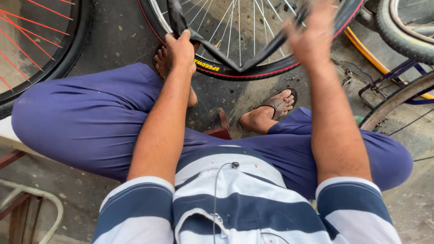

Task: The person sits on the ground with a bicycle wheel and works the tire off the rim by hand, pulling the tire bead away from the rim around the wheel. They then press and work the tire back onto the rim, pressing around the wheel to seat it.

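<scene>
Two hands, left hand (180, 49) and blurred right hand (311, 36), fingers clenched on the limp inner tube (235, 61) at top centre; even tension should seat it in the tyre (253, 72).

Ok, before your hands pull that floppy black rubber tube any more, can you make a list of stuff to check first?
1. Left hand has a firm hold on the inner tube: ok, the fist is closed around it.
2. Right hand grips the other end: cannot tell, the hand is blurred.
3. Tube clear of the spokes: cannot tell, it lies across the wheel in this view.
4. Tube free of kinks: not ok, it bends in a sharp V between the hands.
5. Feet clear of the wheel: ok for the sandalled foot; the other foot sits close against the tyre.
</scene>
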